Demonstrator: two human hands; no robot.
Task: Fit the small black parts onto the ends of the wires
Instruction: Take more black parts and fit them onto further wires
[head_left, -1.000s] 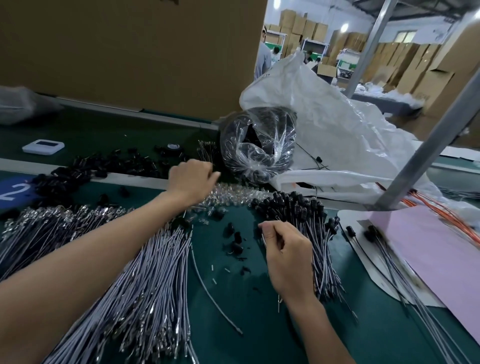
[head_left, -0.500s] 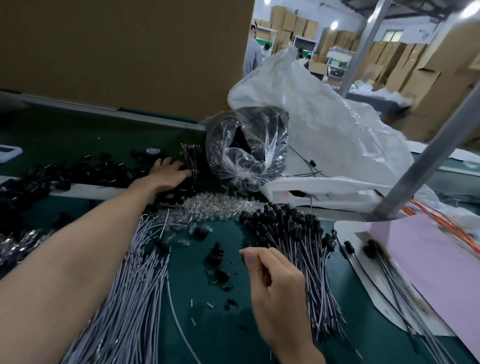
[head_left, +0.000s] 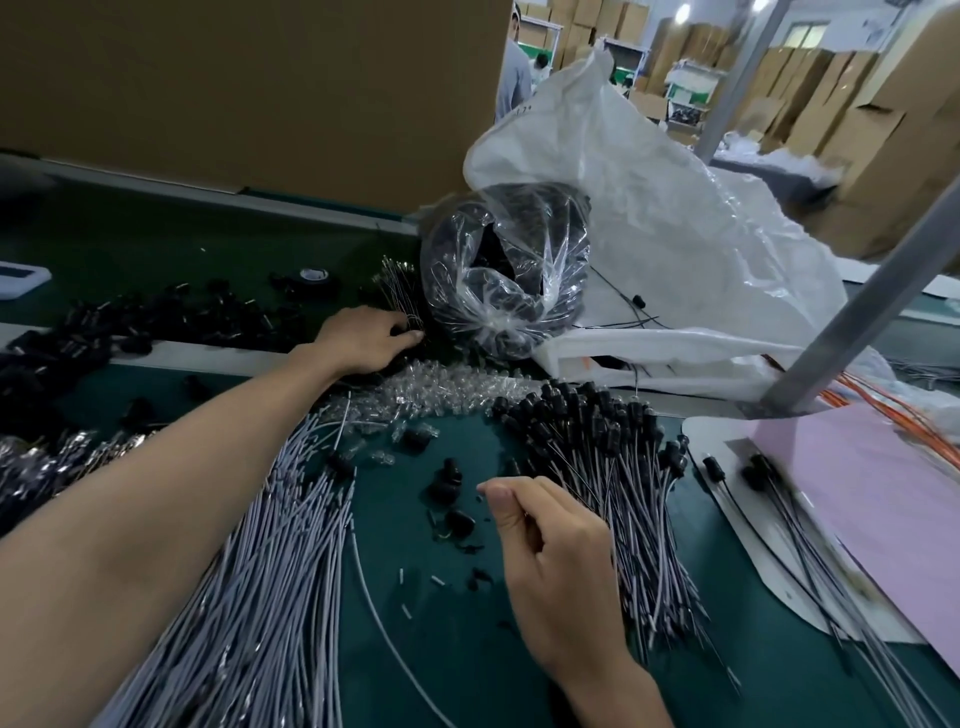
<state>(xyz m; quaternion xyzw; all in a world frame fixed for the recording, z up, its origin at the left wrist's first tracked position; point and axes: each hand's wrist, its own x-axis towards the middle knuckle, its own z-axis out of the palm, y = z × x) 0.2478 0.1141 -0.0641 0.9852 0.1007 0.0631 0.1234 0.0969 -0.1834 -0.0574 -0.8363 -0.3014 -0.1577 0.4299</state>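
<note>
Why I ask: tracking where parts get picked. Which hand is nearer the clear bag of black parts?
Left. The left hand lies just beside the clear bag, at its lower left edge; the right hand is far nearer the camera, beside the capped wires.

factory assembly floor | green conveyor belt (head_left: 156, 244) | stacked cardboard cartons (head_left: 810, 88) | wire bundles (head_left: 260, 571)

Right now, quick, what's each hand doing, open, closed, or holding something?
Left hand: fingertips among the black parts; grip cannot be told.
Right hand: fingers curled, thumb on forefinger; contents cannot be told.
</note>
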